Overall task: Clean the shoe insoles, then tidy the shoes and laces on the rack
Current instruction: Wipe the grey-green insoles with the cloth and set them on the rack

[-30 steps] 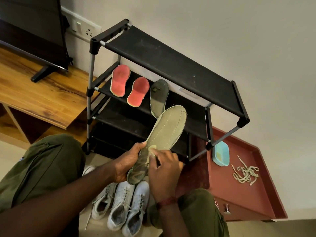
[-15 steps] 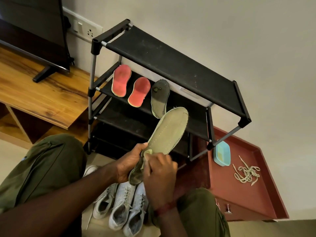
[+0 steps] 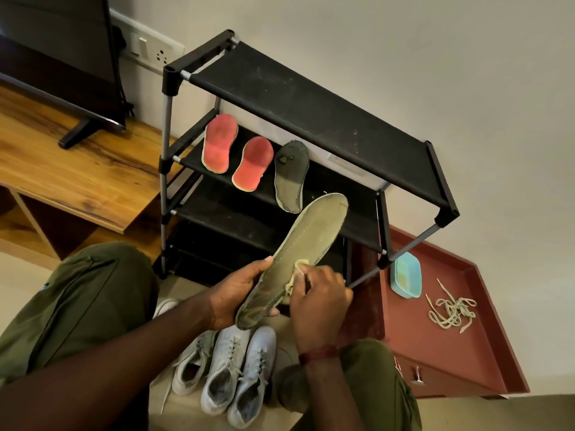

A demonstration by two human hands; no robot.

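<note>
So the left hand (image 3: 239,293) has the olive green insole (image 3: 292,259) pinched along its heel half, fingers curled tight around the edge, toe end pointing up toward 1 o'clock in front of the shoe rack (image 3: 311,126). The right hand (image 3: 320,303) is closed on a small yellowish cloth (image 3: 297,272) and presses it against the insole about mid-length.

If I were doing this step, I'd keep the left grip firm near the heel so the floppy thing doesn't fold, and wipe in long strokes heel to toe rather than dabbing one spot. The toe half looks like it needs covering too, just my guess. Probably flip it over afterwards.

Count of stuff:
- Insoles: four total. One in hand, plus two red insoles (image 3: 221,144) and one dark grey insole (image 3: 291,175) lying on the second shelf at 11 to 12 o'clock.
- White sneakers (image 3: 230,368): three clearly on the floor at 6 o'clock, maybe a fourth peeking behind the left arm, can't tell.
- One tangle of laces (image 3: 451,311) at 3 o'clock on the red tray (image 3: 435,353), can't count them individually.
- One blue dish (image 3: 406,278) beside them.
</note>
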